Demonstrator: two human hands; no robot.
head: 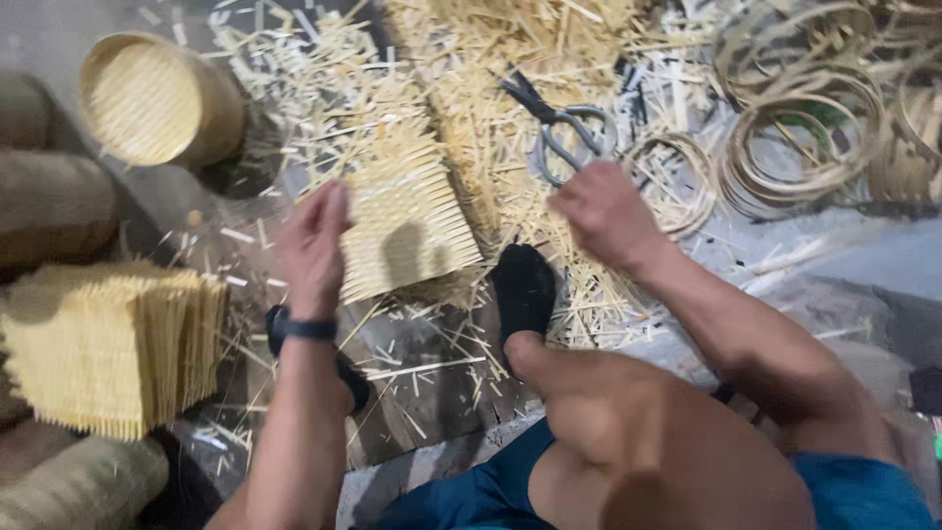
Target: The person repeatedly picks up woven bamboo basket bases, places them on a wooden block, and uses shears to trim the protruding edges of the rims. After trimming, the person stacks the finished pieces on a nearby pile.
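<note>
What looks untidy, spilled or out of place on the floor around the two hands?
Loose bamboo slivers lie scattered over the floor, not stacked like the mat pile. The scissors lie open on this litter, just above the right hand. The left hand touches a woven mat lying askew.

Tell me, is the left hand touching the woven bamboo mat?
Touching. The head view shows the left hand with its fingers lying against the left edge of the woven bamboo mat, no gap between them.

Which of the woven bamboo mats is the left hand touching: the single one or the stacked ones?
The single flat woven bamboo mat beside the left hand, lying alone among scraps; the stack of mats sits apart, untouched.
</note>
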